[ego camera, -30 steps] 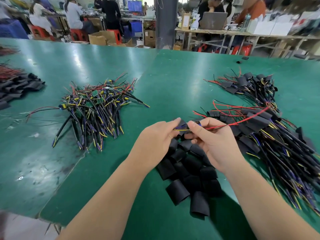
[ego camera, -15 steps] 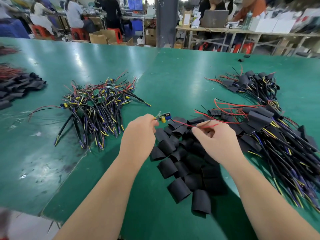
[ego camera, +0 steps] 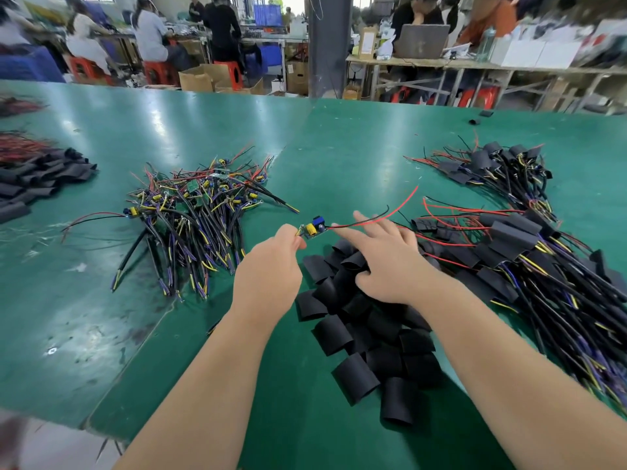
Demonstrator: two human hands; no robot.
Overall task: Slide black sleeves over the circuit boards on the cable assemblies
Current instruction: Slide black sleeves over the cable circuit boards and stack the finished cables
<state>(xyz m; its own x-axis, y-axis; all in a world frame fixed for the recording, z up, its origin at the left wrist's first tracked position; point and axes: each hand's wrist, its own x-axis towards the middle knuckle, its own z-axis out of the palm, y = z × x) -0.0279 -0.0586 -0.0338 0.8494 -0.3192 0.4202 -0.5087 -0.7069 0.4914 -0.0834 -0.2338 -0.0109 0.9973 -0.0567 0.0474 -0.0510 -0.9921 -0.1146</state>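
Closest to you, by the near edge of the green worktop (ego camera: 339, 157), lies a loose heap of black sleeves (ego camera: 359, 340), short flattened tubes lying over one another.

Your right hand (ego camera: 386, 266) is above the far part of that heap with its fingers straight and spread and nothing in it. You cannot tell from here whether it touches the sleeves beneath.

Your left hand (ego camera: 271, 266), just to the left of the heap, pinches one end of a small circuit board (ego camera: 314, 228) between thumb and fingertips. The board is lifted off the worktop, bare, with a yellow part and a blue part on top. Its red wire (ego camera: 400, 201) and a black wire run from its other end over your right hand's fingers, toward the right.

Toward the left edge, a pile of unsleeved cable assemblies (ego camera: 190, 215) lies with boards showing. Toward the right edge lies a bigger pile of sleeved assemblies (ego camera: 529, 259), and beyond it a smaller bundle (ego camera: 492, 164) of the same kind.

At the left edge lies another heap of sleeves (ego camera: 37, 178). Near the far edge on the right lie two stray sleeves (ego camera: 486, 114), well apart from the piles.
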